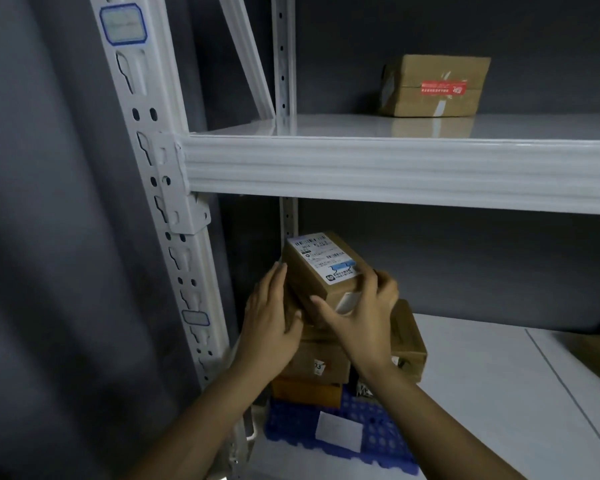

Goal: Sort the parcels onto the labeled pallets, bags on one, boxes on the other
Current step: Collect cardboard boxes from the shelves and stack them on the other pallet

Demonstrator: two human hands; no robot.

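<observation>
Seemingly light and stiff, the box (pixel 321 268) sits clamped by its sides: left hand (pixel 271 317) pressed flat, right hand (pixel 361 317) curled over the opposite edge.

head view, close, forward-down into shelf rack (pixel 395 174)

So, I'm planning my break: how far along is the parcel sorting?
Done: several cardboard boxes sit stacked on the blue pallet. In hand: the left hand and right hand hold a labelled box over that stack. Left: at least the red-taped box on the upper shelf. No bags or second pallet show here.
</observation>
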